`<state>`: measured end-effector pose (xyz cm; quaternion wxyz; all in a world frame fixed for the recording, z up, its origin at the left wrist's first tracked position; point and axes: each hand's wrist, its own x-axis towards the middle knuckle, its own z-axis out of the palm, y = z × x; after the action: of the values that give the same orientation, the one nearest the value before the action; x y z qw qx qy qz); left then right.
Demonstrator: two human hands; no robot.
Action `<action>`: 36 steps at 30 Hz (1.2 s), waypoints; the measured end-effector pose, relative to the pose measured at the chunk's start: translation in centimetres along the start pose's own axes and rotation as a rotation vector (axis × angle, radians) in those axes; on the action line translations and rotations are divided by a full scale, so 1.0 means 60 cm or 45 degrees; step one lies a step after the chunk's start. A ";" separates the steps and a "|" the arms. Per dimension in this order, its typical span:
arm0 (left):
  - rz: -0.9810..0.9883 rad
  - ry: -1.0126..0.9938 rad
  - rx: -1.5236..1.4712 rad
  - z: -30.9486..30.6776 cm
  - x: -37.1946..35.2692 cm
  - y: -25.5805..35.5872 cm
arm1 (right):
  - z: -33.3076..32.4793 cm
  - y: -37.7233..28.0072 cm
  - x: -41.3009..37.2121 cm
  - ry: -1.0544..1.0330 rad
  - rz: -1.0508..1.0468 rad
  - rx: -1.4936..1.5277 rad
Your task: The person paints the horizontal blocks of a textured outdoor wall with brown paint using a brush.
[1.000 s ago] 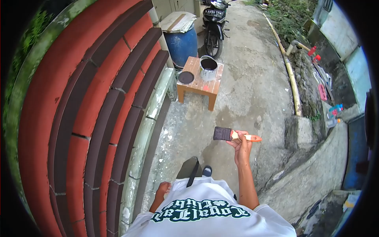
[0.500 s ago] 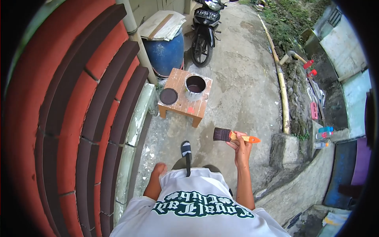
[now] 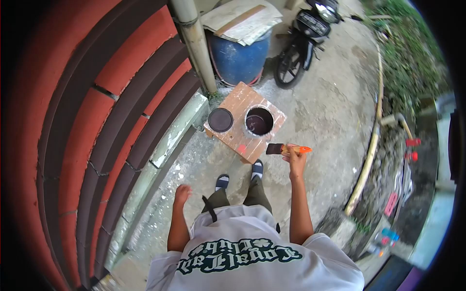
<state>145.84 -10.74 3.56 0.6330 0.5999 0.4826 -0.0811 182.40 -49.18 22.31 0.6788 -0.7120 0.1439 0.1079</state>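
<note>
My right hand [image 3: 294,158] is closed round the handle of a paintbrush [image 3: 277,149] with dark bristles and an orange handle end. The bristles point left, near the right corner of a small wooden table [image 3: 234,139]. On this table stands an open can [image 3: 259,121] with dark paint inside, and a round dark lid [image 3: 221,120] lies left of it. Apart from these things, my left hand [image 3: 183,194] hangs low on the left; its fingers are blurred and too small to make out.
Left runs a red and dark-brown ribbed wall [image 3: 111,72] with a pale ledge [image 3: 177,131]. Behind the table are a blue barrel [image 3: 240,60], a pipe [image 3: 196,43] and a parked motorbike [image 3: 296,53]. A long pale pole [image 3: 371,150] lies to the right.
The view has turned and moved nearer the table. The brush in my right hand is now closer to the table and can. Both my feet now show, and my left hand is further out.
</note>
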 end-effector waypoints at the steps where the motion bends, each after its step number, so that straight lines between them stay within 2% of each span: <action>1: -0.036 0.138 -0.048 0.002 -0.035 -0.040 | 0.010 0.008 0.052 -0.042 0.037 -0.048; 2: -0.118 0.215 -0.077 0.001 -0.064 -0.107 | 0.024 0.019 0.101 -0.071 0.042 -0.050; 4: -0.428 0.273 -0.191 0.033 -0.156 -0.168 | 0.057 0.066 0.208 -0.147 -0.027 -0.091; 5: -0.602 0.158 -0.232 0.041 -0.184 -0.232 | 0.079 0.081 0.250 -0.179 -0.058 -0.109; 6: -0.674 0.185 -0.290 0.076 -0.253 -0.208 | 0.104 0.085 0.281 -0.185 -0.035 -0.142; 8: -0.943 0.234 -0.333 0.139 -0.330 -0.230 | 0.152 0.113 0.334 -0.224 0.017 -0.143; 9: -0.937 0.181 -0.379 0.169 -0.375 -0.221 | 0.175 0.137 0.363 -0.213 0.024 -0.271; 11: -0.548 -0.106 -0.152 0.202 -0.423 -0.289 | 0.211 0.199 0.409 -0.183 0.038 -0.531; 12: -0.340 -0.206 -0.060 0.217 -0.443 -0.318 | 0.227 0.250 0.439 -0.159 0.138 -0.550; 14: -0.643 -0.018 -0.149 0.262 -0.467 -0.249 | 0.251 0.334 0.480 -0.018 0.151 -0.733; 15: -0.926 0.148 -0.297 0.279 -0.458 -0.203 | 0.265 0.361 0.488 0.049 0.153 -0.825; 16: -1.204 0.316 -0.449 0.291 -0.452 -0.177 | 0.277 0.361 0.488 0.112 0.274 -0.866; 19: -1.289 0.365 -0.432 0.298 -0.472 -0.178 | 0.308 0.337 0.465 0.246 0.266 -1.070; 24: -1.330 0.452 -0.469 0.318 -0.511 -0.174 | 0.317 0.388 0.483 0.119 0.318 -1.193; 28: -1.338 0.380 -0.457 0.324 -0.502 -0.170 | 0.323 0.399 0.490 0.095 0.267 -1.226; 33: -1.218 0.387 -0.446 0.309 -0.467 -0.165 | 0.299 0.411 0.514 0.088 0.343 -0.976; 34: -1.207 0.403 -0.445 0.309 -0.462 -0.169 | 0.294 0.405 0.500 0.161 0.206 -0.845; 35: -1.196 0.422 -0.447 0.310 -0.458 -0.177 | 0.280 0.364 0.465 0.052 0.012 -0.750; 36: -1.184 0.444 -0.453 0.314 -0.458 -0.180 | 0.265 0.387 0.466 0.059 -0.108 -0.748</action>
<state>133.82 -42.49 12.14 0.5326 0.2103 0.8022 -0.1691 201.05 -35.82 -10.03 0.4442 -0.8855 0.0921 0.1004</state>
